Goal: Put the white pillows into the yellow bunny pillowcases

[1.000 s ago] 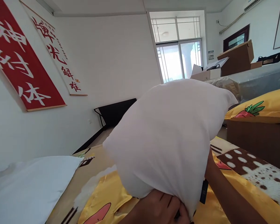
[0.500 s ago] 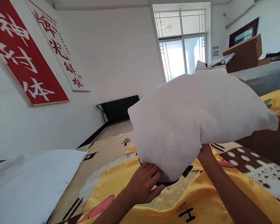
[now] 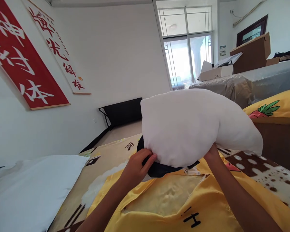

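A plump white pillow [image 3: 181,125] with a dark band [image 3: 159,169] along its lower edge is held up in front of me, its right end drooping. My left hand [image 3: 139,164] grips the lower left corner at the dark band, thumb on the near side. From below, my right hand [image 3: 210,153] holds the pillow's underside near the middle; its fingers are hidden by the fabric. Under both hands lies a shiny yellow pillowcase [image 3: 159,222] with black lettering, its opening gaping to show the paler lining.
Another white pillow [image 3: 33,187] lies at the left. A patterned blanket [image 3: 116,148] spreads beneath everything. At the right, a yellow pillow with a carrot print [image 3: 285,104] rests on a brown surface [image 3: 280,138]. Cardboard boxes [image 3: 252,53] stand behind on a plastic-covered piece [image 3: 232,85].
The white pillow has come down and its right end has folded lower. My left hand has moved up and left with its corner, exposing more dark band and the pillowcase opening.
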The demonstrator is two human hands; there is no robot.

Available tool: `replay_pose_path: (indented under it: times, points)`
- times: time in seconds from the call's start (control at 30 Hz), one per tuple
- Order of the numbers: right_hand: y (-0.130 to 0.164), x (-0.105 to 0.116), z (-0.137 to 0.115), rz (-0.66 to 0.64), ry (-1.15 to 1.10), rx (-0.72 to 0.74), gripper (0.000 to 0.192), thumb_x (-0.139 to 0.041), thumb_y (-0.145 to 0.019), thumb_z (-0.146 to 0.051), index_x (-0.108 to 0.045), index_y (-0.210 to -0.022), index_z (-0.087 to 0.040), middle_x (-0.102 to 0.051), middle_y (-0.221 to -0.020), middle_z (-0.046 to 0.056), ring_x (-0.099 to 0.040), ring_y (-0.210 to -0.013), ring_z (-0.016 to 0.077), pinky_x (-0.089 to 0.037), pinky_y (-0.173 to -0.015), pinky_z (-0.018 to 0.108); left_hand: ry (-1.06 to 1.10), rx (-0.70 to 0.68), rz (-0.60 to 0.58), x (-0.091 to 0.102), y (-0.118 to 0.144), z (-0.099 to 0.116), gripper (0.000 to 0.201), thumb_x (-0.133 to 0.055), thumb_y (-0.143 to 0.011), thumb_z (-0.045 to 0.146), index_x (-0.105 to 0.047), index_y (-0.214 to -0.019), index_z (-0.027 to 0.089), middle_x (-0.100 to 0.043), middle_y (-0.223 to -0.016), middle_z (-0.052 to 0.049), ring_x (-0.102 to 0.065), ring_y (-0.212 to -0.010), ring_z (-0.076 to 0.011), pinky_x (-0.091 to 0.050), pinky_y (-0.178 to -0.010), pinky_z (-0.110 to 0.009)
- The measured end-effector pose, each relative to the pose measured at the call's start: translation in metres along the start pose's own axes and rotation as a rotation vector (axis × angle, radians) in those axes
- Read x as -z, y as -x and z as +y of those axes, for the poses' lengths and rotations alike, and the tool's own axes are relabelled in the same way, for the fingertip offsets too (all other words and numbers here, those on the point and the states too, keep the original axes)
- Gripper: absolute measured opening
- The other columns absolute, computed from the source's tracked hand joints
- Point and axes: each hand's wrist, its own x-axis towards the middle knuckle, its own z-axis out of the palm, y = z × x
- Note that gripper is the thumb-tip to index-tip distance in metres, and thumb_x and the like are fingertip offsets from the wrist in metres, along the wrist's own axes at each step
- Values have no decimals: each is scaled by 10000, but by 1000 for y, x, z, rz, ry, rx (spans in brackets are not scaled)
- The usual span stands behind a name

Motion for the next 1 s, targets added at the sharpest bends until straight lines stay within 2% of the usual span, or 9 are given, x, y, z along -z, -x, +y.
replay_pose_path:
  times: [0.17,0.33,0.43,0.63,0.7,0.77,0.83,0.93,1.0]
  points:
    - [-8,-8,1,29,-92,-101,299,-499,-805,-442,-643,-1005,-273,-689,-1112,9,-595,-1101,197,-502,-930,415,-196,-62,-268,5,9,14,419,-265,-955,435,-553,-774,189,-603,-762,-18,-511,-699,-153,-381,-675,-290]
    - [-9,-12,7,43,-141,-133,296,-494,-810,-470,-644,-973,-274,-709,-1057,7,-621,-1044,194,-519,-899,399,-361,-192,-328,-3,18,26,365,-406,-903,454,-586,-733,185,-616,-691,-37,-539,-681,-186,-396,-658,-322]
    - [-8,-11,12,70,-128,-144,299,-516,-801,-473,-646,-976,-268,-716,-1036,8,-629,-1021,194,-519,-898,393,-326,-293,-218,-8,17,29,286,-427,-907,341,-591,-732,184,-605,-639,-20,-528,-633,-162,-410,-710,-334]
    - [-4,-11,15,30,-104,-163,309,-532,-796,-488,-648,-983,-272,-721,-1025,-1,-626,-1034,196,-511,-909,391,-212,-335,218,-4,7,8,277,-436,-903,236,-503,-638,190,-497,-554,20,-428,-563,-124,-402,-693,-308]
    - [-3,-12,14,2,-90,-170,323,-536,-792,-499,-649,-987,-268,-721,-1027,2,-623,-1046,200,-510,-910,395,-187,-233,380,-1,5,-6,241,-433,-900,257,-519,-683,198,-506,-593,12,-458,-606,-138,-406,-711,-316]
    - [-2,-15,13,-5,-71,-181,331,-543,-785,-506,-650,-985,-265,-723,-1020,5,-623,-1050,205,-511,-908,400,-108,-8,550,1,2,-22,160,-489,-871,343,-552,-826,203,-573,-763,-22,-518,-738,-165,-420,-752,-332]
    - [0,-17,12,-6,-58,-184,331,-545,-782,-509,-651,-979,-265,-725,-1009,6,-625,-1050,210,-513,-906,405,75,279,651,2,-1,-36,397,-600,-780,464,-515,-1071,208,-567,-1087,-85,-539,-956,-209,-445,-798,-351]
    - [1,-21,10,-9,-43,-166,322,-549,-780,-509,-651,-969,-269,-729,-986,5,-627,-1045,216,-514,-906,413,519,632,552,1,-4,-49,823,-672,-666,578,-332,-1332,234,-374,-1413,-151,-472,-1197,-276,-485,-822,-377]
    - [3,-21,10,-6,-28,-142,311,-565,-772,-504,-652,-956,-269,-733,-955,4,-632,-1032,220,-515,-902,420,803,695,338,-1,-2,-51,781,-604,-705,622,-360,-1342,241,-440,-1395,-144,-497,-1200,-288,-506,-807,-380]
